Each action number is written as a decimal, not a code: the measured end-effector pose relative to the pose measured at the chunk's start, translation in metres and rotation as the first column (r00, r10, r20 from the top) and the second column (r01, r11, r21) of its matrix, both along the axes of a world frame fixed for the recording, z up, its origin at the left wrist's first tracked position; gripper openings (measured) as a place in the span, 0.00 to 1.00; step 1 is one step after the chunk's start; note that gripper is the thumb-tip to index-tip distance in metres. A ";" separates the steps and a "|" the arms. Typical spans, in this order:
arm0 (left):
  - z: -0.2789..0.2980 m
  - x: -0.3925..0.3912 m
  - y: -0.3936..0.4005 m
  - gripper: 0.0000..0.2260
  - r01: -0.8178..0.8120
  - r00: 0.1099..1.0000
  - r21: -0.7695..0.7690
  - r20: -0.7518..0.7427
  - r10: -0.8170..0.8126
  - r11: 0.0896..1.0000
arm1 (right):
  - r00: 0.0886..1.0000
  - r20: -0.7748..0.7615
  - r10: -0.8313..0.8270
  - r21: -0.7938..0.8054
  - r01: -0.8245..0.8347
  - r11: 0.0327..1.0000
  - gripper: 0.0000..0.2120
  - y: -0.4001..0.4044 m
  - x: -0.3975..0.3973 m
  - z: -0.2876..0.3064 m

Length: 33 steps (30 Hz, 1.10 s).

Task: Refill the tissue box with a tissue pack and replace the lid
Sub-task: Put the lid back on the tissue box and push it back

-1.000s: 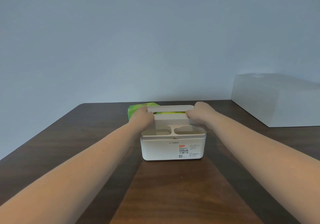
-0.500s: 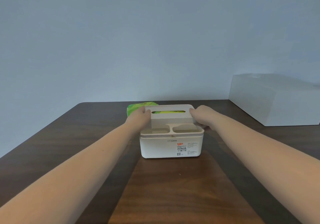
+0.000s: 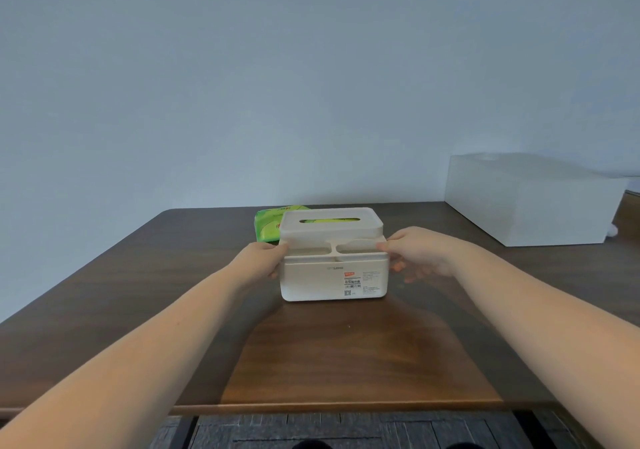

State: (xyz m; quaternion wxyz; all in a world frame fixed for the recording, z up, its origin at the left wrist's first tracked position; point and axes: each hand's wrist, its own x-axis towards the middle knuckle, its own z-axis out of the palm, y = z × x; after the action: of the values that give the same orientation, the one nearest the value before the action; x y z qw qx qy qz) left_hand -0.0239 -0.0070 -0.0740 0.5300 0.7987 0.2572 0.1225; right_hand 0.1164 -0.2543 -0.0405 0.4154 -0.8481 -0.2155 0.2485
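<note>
A dark wooden table (image 3: 145, 296) runs from the near edge of the view to a pale blue-grey wall, with grey flooring visible below its near edge. At the far right edge of the table rests a large white box (image 3: 530, 202), well apart from everything else. Near the middle of the far edge stands the white tissue box (image 3: 334, 280), its printed label (red tag, small black text, a code square) facing the camera on the front wall. The front part of the tissue box is an open tray with two shallow compartments; behind them sits the white lid (image 3: 330, 225), in place over the rear section, and green shows through its oval slot. A green tissue pack (image 3: 268, 226) lies flat on the table just behind the box's left rear corner, partly hidden by the lid. The person's bare forearms reach in from both lower corners. The left hand (image 3: 258, 263) presses against the left wall of the tissue box, thumb on the upper rim and fingers curled loosely along the side. The right hand (image 3: 420, 252) meets the right wall, thumb tip at the rim, fingers half spread and hanging beside the wall; whether they grip it cannot be told.
</note>
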 end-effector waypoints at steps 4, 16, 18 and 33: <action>0.002 0.000 -0.008 0.13 -0.023 1.000 -0.015 -0.003 0.023 1.000 | 0.999 -0.009 -0.040 -0.006 0.040 0.999 0.12 0.002 -0.005 -0.005; -0.011 -0.007 -0.007 0.23 0.075 0.997 -0.035 0.019 -0.074 0.997 | 0.990 0.094 -0.106 0.004 0.106 0.994 0.13 0.011 -0.016 -0.013; -0.011 -0.015 -0.012 0.20 0.221 0.973 -0.121 0.100 -0.210 0.968 | 0.997 0.044 -0.061 0.064 0.058 0.996 0.16 0.001 -0.012 -0.017; -0.018 0.004 -0.015 0.28 0.150 0.978 0.201 0.111 -0.175 0.968 | 0.968 0.234 0.095 0.170 -0.137 0.976 0.22 -0.003 -0.004 -0.046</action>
State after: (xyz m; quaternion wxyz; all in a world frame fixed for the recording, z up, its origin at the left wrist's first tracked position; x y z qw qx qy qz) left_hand -0.0203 -0.0222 -0.0918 0.4742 0.8550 0.1431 0.1538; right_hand 0.1126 -0.2577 -0.0865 0.4500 -0.8144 -0.3326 0.1539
